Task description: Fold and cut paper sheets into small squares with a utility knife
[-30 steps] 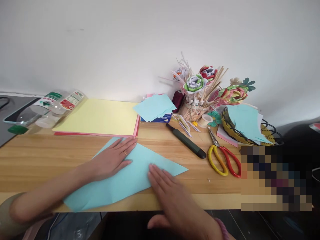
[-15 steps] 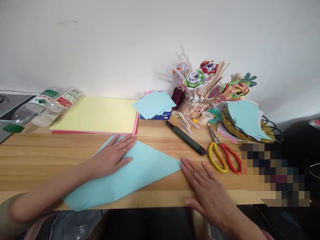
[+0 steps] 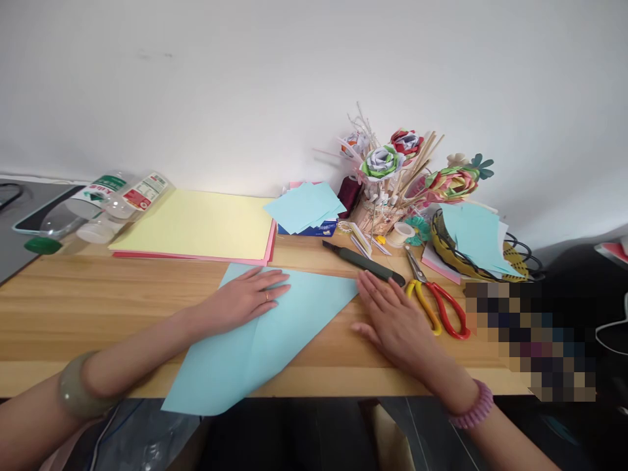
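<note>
A folded light blue sheet of paper (image 3: 289,333) lies on the wooden table (image 3: 88,307), its lower left part reaching past the front edge. My left hand (image 3: 240,301) rests flat on the upper left of the sheet, fingers stretched out. At the sheet's right corner my right hand (image 3: 392,314) lies palm down, fingertips touching the corner and thumb apart. Just beyond the right fingertips is a dark green cutter (image 3: 370,264). Scissors (image 3: 447,307) with one yellow and one red handle lie right beside that hand.
Yellow and pink sheets (image 3: 196,222) are stacked at the back left, beside two plastic bottles (image 3: 98,196). Small blue papers (image 3: 307,206) lie on a blue box. Paper flowers (image 3: 383,160) stand in a holder, left of a basket (image 3: 441,245) with blue papers.
The blue sheet has turned, its right corner now farther back. My right hand has moved away from the front edge, towards the cutter. My left hand has shifted slightly right on the paper.
</note>
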A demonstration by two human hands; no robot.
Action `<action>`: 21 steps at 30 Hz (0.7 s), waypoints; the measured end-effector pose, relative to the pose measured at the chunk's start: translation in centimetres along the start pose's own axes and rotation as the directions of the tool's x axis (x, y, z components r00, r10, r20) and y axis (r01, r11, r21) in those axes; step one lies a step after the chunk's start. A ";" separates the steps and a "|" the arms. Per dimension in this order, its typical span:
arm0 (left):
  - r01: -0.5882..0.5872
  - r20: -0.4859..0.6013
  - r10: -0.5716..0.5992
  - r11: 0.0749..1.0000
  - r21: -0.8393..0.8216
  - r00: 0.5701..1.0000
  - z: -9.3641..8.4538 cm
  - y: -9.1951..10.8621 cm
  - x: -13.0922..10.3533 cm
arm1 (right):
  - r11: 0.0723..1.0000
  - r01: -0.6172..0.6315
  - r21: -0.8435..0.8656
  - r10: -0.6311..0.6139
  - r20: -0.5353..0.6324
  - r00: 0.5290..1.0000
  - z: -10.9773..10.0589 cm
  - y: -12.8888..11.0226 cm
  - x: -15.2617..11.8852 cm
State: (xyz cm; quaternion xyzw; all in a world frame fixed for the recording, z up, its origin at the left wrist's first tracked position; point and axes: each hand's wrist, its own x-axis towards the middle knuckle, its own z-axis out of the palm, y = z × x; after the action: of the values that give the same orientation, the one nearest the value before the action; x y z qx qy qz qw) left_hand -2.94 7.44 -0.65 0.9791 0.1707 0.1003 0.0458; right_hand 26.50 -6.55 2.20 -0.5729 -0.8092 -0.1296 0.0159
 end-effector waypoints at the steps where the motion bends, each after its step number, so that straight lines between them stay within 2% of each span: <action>1: -0.009 0.026 0.010 1.000 -0.023 1.000 0.1 -0.1 0.0 | 0.999 0.032 0.020 -0.032 0.001 0.999 -0.3 -1.0 0.4; 3: 0.000 0.054 0.003 0.999 -0.051 0.999 0.2 -0.3 0.0 | 0.981 0.155 0.120 -0.158 0.011 0.987 -0.9 -3.5 1.5; 5: 0.009 0.063 -0.005 0.998 -0.062 0.998 0.2 -0.3 0.0 | 0.917 0.283 0.283 -0.299 0.017 0.954 -1.4 -5.9 2.5; 8: 0.012 0.067 -0.007 0.997 -0.072 0.998 0.0 -0.3 0.1 | 0.817 0.317 0.482 -0.388 0.052 0.920 -1.8 -8.8 3.5; 10: 0.013 0.067 -0.008 0.997 -0.074 0.998 0.0 -0.2 0.1 | 0.774 0.322 0.546 -0.419 0.060 0.906 -1.8 -10.1 3.5; 13: 0.023 0.065 -0.019 0.998 -0.063 0.998 -0.1 -0.2 0.1 | 0.733 0.437 0.522 -0.501 -0.021 0.865 -1.6 -12.3 2.8; 18: 0.033 0.076 -0.029 0.998 -0.052 0.997 -0.2 -0.1 0.1 | 0.698 0.651 0.299 -0.602 -0.246 0.759 -0.1 -16.4 1.9; 20: 0.032 0.080 -0.028 0.998 -0.047 0.996 -0.2 -0.2 0.1 | 0.649 0.714 0.264 -0.634 -0.332 0.699 -0.1 -17.0 2.0; 21: 0.029 0.080 -0.025 0.999 -0.046 0.996 -0.2 -0.2 0.0 | 0.636 0.722 0.272 -0.633 -0.352 0.690 -0.3 -16.8 2.0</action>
State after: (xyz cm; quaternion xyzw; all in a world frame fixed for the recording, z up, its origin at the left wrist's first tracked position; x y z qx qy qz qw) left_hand -3.00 7.64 -0.48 0.9786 0.1796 0.0645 0.0770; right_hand 10.11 -9.96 -0.39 -0.1911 -0.9664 -0.0259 0.1701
